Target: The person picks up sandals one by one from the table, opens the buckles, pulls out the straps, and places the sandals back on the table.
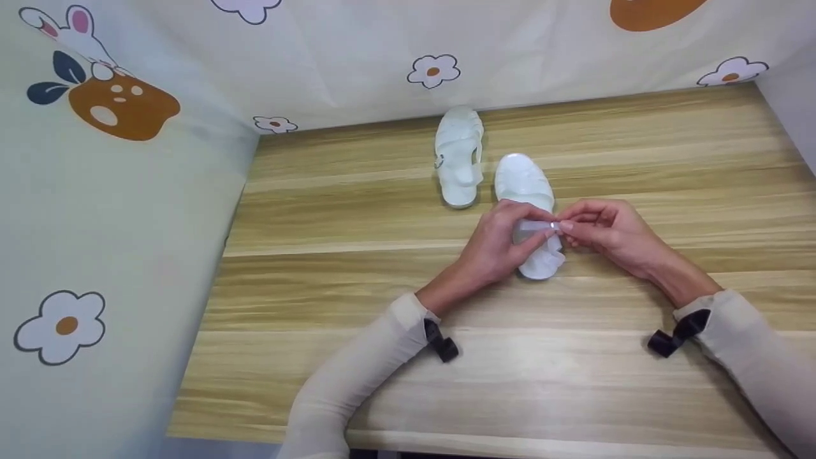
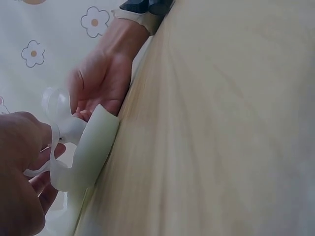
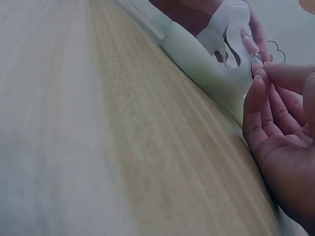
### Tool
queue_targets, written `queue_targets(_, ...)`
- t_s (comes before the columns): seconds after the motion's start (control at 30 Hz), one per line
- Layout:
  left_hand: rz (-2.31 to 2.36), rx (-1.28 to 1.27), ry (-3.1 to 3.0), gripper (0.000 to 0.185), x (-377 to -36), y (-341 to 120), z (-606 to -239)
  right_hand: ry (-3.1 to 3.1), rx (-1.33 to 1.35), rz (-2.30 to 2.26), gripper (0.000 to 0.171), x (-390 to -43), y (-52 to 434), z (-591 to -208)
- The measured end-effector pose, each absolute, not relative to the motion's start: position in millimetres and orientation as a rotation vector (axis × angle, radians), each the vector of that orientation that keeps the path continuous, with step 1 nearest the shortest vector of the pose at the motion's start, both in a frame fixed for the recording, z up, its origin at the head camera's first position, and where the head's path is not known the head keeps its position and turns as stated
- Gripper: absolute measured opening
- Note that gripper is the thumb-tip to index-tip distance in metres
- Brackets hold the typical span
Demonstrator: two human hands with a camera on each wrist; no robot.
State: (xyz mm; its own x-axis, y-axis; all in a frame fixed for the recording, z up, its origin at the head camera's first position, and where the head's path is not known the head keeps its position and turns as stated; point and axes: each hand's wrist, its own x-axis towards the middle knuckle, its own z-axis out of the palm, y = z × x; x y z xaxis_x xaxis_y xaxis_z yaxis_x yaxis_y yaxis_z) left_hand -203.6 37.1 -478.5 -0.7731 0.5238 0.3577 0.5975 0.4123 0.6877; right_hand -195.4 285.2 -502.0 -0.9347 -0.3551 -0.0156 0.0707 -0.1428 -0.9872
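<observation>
A whitish translucent jelly sandal [image 1: 521,175] lies on the wooden table, toe pointing away. Its ankle strap [image 1: 534,225] is raised above the footbed, and a small shiny buckle [image 1: 554,225] shows between the two hands. My left hand [image 1: 498,237] pinches the strap on the left of the buckle with thumb and fingers. From the right, thumb and fingertips of my right hand [image 1: 615,234] pinch right at the buckle, its other fingers curled. The sandal's heel [image 2: 98,140] faces the left wrist camera. A second matching sandal [image 1: 458,131] lies farther back to the left.
The wood-grain table [image 1: 331,268] runs back to a wall covering [image 1: 357,70] with flower prints. A similar covering [image 1: 146,210] stands along the left side. Dark straps [image 1: 440,341] circle both sleeved wrists.
</observation>
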Motion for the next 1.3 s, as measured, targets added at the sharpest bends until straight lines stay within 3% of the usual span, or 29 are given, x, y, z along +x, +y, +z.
queue_targets(1.3, -1.392, -0.978, -2.523, 0.019, -204.1, 36.4, -481.4, 1.692, -0.404, -2.265, 0.021, -194.7, 285.6, -503.8)
